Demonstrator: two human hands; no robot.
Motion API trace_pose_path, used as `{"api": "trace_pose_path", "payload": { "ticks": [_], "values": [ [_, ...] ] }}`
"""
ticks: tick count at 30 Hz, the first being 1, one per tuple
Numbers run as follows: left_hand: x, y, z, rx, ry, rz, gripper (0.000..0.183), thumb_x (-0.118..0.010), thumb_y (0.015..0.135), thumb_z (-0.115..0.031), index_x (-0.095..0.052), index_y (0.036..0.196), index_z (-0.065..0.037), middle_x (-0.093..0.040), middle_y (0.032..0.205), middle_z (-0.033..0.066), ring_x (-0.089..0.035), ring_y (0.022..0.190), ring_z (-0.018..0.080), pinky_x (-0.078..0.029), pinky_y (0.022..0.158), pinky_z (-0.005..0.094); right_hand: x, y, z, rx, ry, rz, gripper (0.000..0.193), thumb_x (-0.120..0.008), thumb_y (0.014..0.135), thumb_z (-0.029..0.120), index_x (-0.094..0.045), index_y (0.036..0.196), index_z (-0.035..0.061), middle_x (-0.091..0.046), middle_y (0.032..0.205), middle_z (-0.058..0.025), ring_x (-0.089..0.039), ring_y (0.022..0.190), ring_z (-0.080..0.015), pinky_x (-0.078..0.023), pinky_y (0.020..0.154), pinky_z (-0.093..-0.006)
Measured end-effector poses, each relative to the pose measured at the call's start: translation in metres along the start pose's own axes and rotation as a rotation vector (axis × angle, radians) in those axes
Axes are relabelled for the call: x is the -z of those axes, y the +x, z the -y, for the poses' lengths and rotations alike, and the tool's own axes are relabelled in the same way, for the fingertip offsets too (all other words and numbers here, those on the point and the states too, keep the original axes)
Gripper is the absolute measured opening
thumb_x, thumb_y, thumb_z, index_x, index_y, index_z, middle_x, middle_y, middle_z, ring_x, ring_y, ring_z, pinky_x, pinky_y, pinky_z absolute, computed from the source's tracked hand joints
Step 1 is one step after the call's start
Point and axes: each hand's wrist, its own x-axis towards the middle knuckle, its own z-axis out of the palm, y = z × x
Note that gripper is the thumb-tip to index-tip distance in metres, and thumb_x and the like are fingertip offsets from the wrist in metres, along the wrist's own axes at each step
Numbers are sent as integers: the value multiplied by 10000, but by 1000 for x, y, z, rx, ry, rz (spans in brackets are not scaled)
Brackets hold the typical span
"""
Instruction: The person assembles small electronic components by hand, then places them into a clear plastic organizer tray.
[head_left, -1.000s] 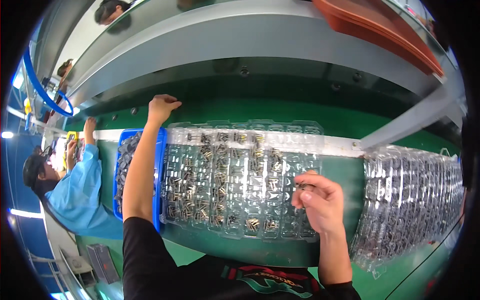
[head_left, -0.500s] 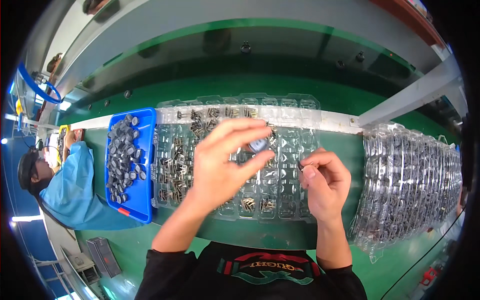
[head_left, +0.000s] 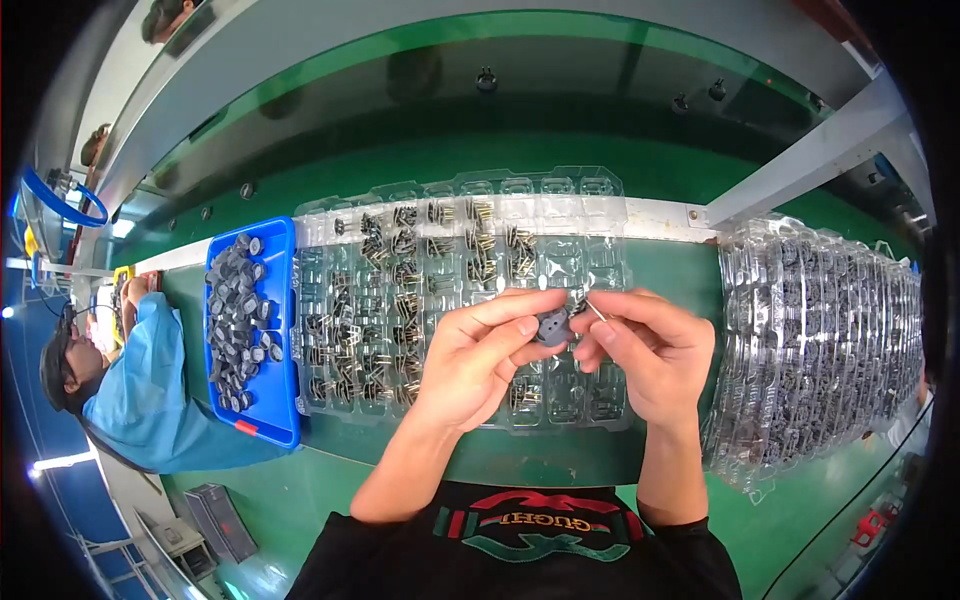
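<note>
Reaching in from the bench's (head_left: 500, 466) near edge, both forearms slant toward each other, and the hands meet above the tray (head_left: 606, 268), right of its middle. The left hand (head_left: 485, 355), fingertips pointing right, pinches a grey cap (head_left: 553, 329) between thumb and fingers. Just beside it the right hand (head_left: 650, 350), fingers curled leftward, pinches a thin pin (head_left: 597, 312); whether pin and cap touch, I can't tell.

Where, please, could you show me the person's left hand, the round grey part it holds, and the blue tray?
Left hand (head_left: 470, 360): head view, back of the hand.
Round grey part (head_left: 553, 329): head view, its round face.
Blue tray (head_left: 276, 405): head view, bare floor.
</note>
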Motion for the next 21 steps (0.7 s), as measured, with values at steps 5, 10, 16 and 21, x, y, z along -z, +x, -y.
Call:
{"api": "trace_pose_path", "payload": {
  "ticks": [5, 10, 16, 21],
  "values": [
    [-1, -3, 1, -37, -31, 23, 321, -547, 937, 47, -581, 1253, 88, -623, 1186, 144, -631, 1097, 225, -551, 928, 343, 0, 0, -4, 232, -211, 20, 220, -662, 853, -99, -682, 1072, -82, -630, 947, -133, -658, 713, -139, -565, 615, -238],
    [1, 1, 5, -64, -12, 65, 391, -565, 922, 30, -532, 1309, 72, -609, 1249, 212, -646, 1109, 258, -568, 941, 322, -7, -2, -5, 215, -172, -39, 198, -667, 851, -95, -690, 1046, -67, -624, 962, -126, -646, 720, -131, -547, 613, -230],
    [-1, -5, 4, -118, -193, 101, 346, -585, 902, 86, -578, 1247, 67, -620, 1242, 206, -609, 1157, 238, -533, 956, 351, -7, -2, -3, 301, -343, -60, 173, -697, 831, -78, -699, 1003, -60, -640, 934, -123, -636, 760, -137, -534, 620, -243],
    [-10, -7, 7, -472, 174, 52, 404, -625, 814, 203, -579, 1199, 89, -561, 1197, 174, -592, 1178, 316, -578, 954, 380, -9, -4, 8, 309, -430, -136, 170, -738, 790, -68, -706, 955, -50, -660, 882, -122, -636, 734, -149, -520, 603, -256]
  ]
}}
